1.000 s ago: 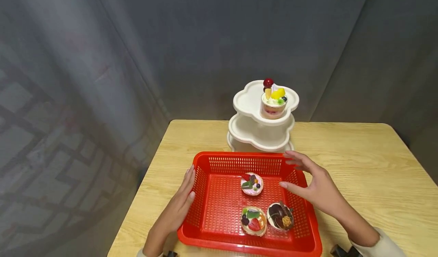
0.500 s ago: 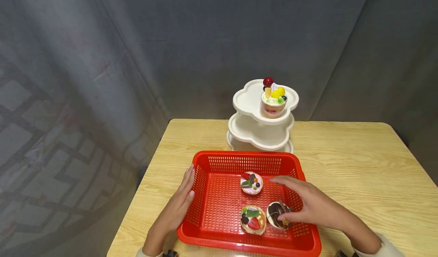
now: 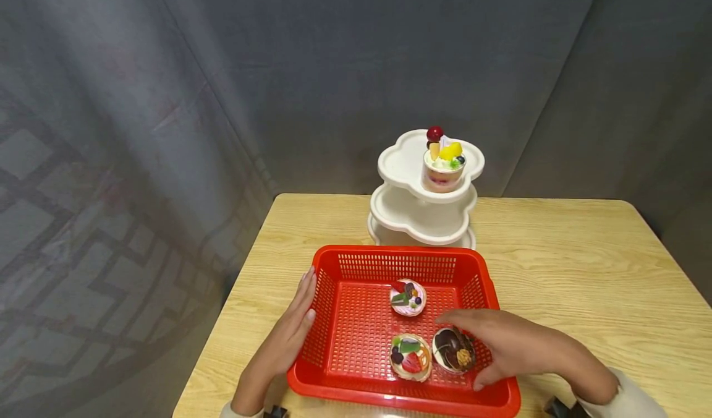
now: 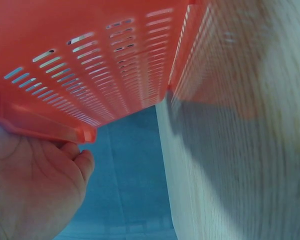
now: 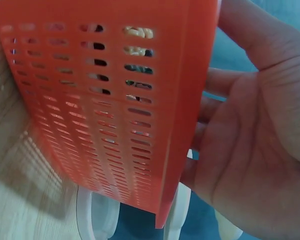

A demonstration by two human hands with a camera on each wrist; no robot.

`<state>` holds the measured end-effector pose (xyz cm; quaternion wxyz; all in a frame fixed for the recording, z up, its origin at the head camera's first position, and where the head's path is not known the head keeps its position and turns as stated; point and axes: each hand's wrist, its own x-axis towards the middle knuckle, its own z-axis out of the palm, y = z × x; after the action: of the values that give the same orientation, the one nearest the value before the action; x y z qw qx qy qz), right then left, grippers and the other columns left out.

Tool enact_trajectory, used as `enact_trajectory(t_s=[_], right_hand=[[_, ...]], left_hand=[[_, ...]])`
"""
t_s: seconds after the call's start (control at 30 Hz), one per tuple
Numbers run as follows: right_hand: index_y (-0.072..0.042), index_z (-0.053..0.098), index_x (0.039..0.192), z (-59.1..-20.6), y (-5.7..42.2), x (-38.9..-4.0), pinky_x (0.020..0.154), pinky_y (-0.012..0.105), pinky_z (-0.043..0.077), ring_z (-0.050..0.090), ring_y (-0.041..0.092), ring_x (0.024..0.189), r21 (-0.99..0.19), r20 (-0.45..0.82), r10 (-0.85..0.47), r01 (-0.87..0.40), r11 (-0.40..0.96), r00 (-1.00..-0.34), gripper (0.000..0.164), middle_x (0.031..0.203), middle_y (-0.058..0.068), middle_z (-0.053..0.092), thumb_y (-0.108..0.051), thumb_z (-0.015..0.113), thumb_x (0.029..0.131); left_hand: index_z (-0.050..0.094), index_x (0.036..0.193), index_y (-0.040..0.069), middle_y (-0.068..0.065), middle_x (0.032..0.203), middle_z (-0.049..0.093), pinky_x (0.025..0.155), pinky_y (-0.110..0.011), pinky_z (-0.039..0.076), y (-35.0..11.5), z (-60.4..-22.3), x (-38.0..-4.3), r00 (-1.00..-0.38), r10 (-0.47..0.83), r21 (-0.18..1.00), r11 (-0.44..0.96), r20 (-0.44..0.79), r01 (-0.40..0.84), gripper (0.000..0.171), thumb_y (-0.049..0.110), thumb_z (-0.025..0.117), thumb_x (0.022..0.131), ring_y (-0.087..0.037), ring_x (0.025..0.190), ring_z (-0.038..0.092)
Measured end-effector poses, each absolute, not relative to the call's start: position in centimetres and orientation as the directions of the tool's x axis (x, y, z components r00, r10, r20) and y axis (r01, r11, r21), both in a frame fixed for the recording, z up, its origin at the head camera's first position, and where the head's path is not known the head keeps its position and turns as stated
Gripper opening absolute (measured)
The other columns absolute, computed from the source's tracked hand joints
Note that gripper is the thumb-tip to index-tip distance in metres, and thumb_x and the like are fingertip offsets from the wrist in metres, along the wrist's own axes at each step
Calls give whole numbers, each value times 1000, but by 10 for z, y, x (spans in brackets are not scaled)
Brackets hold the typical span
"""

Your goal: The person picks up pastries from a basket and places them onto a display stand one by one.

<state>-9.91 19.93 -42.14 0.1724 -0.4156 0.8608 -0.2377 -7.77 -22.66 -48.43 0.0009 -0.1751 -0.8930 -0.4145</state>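
Observation:
A red plastic basket [image 3: 356, 310] holds 3 small desserts. My right hand [image 3: 514, 344] reaches over its right rim, thumb and fingers spread apart about a chocolate-topped tart [image 3: 452, 347]; whether they touch it I cannot tell. Left of that tart lies a fruit tart [image 3: 408, 359] with a strawberry slice, and farther back a pink-cream tart [image 3: 408, 297]. My left hand [image 3: 289, 331] rests with extended fingers along the basket's left rim. From the left wrist, that hand [image 4: 35, 180] shows below the rim; the right wrist view has the right hand [image 5: 260, 120] beyond the basket wall [image 5: 155, 115].
Behind the basket stands a white tiered stand [image 3: 419, 214] with cloud-shaped plates. A dessert cup [image 3: 443, 170] topped with cherries and yellow fruit sits on its top plate. The wooden table [image 3: 573, 257] extends to the right, with a grey curtain [image 3: 361, 78] behind.
My right hand has moved from above the basket's right rim down and toward the front, to the chocolate-topped tart. The left hand has stayed at the left rim.

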Motion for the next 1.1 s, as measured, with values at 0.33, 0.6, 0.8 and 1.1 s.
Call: enact_trajectory(t_s=[0.33, 0.6, 0.8, 1.1], right_hand=[[-20, 56, 141, -424, 196, -104, 98, 44, 52, 59, 16, 119, -554, -169, -818, -633, 541, -550, 83, 137, -7, 60, -25, 95, 68], [-16, 55, 141, -429, 195, -107, 94, 44, 55, 63, 14, 111, -491, -151, -824, -682, 542, -546, 82, 128, -10, 66, -10, 92, 68], [-15, 59, 136, -431, 195, -109, 94, 46, 54, 65, 15, 109, -457, -133, -826, -705, 542, -549, 76, 122, -10, 67, -6, 92, 68], [-16, 61, 134, -433, 193, -107, 100, 55, 48, 61, 25, 122, -387, -132, -815, -728, 566, -564, 75, 132, 1, 65, -12, 94, 67]], left_hand=[[9, 164, 13, -1, 171, 2, 117, -46, 15, -227, -485, -78, -929, 330, 731, 591, 166, 341, 61, 17, 38, 111, -29, 156, 2], [9, 165, 16, -1, 171, 2, 116, -39, 14, -227, -486, -79, -927, 333, 743, 575, 172, 344, 62, 16, 38, 110, -26, 157, 2], [8, 165, 18, 0, 171, 2, 117, -48, 15, -227, -487, -79, -932, 325, 740, 585, 162, 332, 61, 17, 37, 111, -24, 157, 1], [8, 165, 16, 0, 171, 2, 117, -44, 15, -228, -485, -78, -928, 332, 735, 585, 167, 342, 63, 15, 38, 110, -27, 157, 2]])
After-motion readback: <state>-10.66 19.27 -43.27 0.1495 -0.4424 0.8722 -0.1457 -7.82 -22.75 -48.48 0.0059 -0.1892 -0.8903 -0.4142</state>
